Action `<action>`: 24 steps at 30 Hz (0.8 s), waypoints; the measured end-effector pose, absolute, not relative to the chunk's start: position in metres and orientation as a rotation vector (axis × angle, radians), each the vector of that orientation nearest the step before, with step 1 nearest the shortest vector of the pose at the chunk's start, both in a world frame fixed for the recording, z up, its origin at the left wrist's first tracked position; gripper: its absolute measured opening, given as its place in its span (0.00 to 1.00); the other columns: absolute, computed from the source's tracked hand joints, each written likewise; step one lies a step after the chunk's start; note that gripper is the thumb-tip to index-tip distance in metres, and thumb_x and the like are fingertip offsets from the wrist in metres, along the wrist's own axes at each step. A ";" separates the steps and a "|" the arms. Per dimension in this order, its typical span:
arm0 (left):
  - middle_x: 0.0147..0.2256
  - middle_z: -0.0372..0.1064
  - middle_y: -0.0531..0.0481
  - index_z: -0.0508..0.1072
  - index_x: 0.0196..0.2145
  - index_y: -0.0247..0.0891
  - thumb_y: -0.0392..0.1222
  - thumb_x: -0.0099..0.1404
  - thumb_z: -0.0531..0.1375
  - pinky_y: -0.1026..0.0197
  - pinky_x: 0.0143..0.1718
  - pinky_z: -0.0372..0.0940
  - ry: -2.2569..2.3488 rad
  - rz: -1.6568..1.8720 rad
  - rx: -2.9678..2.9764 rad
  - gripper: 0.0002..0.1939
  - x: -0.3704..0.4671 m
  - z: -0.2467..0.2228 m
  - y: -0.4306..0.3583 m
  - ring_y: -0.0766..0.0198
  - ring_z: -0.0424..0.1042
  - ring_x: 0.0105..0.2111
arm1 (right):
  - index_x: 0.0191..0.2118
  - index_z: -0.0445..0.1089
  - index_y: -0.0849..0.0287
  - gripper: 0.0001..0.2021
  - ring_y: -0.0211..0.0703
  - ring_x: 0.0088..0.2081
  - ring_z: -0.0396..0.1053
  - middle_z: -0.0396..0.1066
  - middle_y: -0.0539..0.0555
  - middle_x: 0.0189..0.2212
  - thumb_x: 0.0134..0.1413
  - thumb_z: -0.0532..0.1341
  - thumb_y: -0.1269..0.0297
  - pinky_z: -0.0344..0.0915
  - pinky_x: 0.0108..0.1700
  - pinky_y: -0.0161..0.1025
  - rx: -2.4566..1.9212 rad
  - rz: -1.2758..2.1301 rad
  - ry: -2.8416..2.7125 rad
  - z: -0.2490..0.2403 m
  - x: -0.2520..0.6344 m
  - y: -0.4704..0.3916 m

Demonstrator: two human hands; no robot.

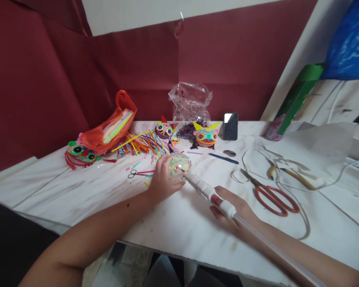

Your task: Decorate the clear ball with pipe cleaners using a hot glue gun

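Left hand (162,175), one of two bare ones I can see, is curled around one clear round piece (179,164) with coloured bits on it, just above the middle of the white marbled table (107,207). Its forearm slants up from the lower left, palm turned toward the piece, fingers over its left side and thumb below. Right hand (237,205) is closed about one white tool (208,190), its forearm coming from the lower right; the tool tilts up and leftward, tip at the piece's lower right edge, though I can't tell whether they touch. Behind, I count three colourful animal faces: one green-eyed (79,154) at left, one pink (164,129) near the middle, one orange and yellow (206,136) just right of it. One red bag (113,131) of pale strips leans by the first. Two pairs of scissors lie open, the small scissors (136,174) left of the hands and the red-handled scissors (272,195) right, near one pair of yellow-handled pliers (297,178). One black phone (230,127) stands at the back.
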State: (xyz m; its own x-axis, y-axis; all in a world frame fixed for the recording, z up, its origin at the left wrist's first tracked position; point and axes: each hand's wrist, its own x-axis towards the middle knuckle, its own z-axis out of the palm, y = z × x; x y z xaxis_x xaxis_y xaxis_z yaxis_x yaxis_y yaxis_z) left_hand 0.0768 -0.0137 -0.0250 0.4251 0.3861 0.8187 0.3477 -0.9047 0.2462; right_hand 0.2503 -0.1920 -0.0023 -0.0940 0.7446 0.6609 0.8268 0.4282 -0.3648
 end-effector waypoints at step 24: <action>0.56 0.54 0.34 0.49 0.61 0.40 0.48 0.53 0.67 0.37 0.55 0.64 0.648 1.620 2.715 0.44 0.072 -0.017 -0.019 0.41 0.60 0.58 | 0.32 0.62 0.55 0.06 0.39 0.27 0.70 0.69 0.51 0.25 0.56 0.52 0.73 0.65 0.28 0.34 -1.276 -0.173 -1.909 -0.015 0.257 -0.192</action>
